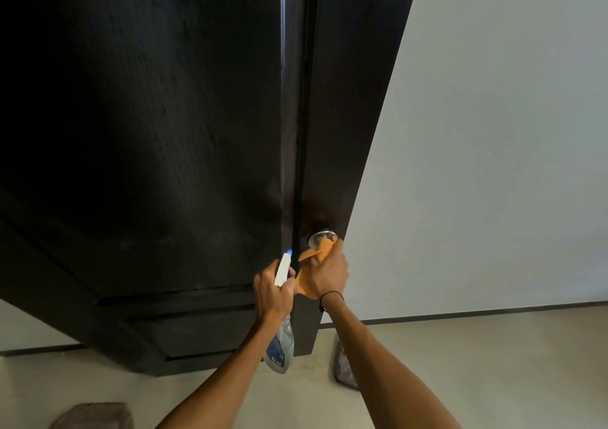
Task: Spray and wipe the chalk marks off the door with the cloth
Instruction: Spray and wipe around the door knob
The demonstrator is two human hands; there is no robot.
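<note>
A spray bottle (283, 330) is gripped by the left hand (273, 292), nozzle up, near the dark door (148, 132). An orange cloth (316, 264) is clutched in the right hand (329, 274) and held against the knob (318, 237) at the door's edge. Chalk marks cannot be made out. Stones (343, 362) are seen on the floor (460, 362).

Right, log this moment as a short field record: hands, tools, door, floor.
left hand: grips the spray bottle by its neck, nozzle up and toward the door
right hand: holds the orange cloth bunched against the door knob
door: dark wood; no clear chalk marks show
wrist: black band on the right
floor: stone by the door's edge, another at lower left
</note>
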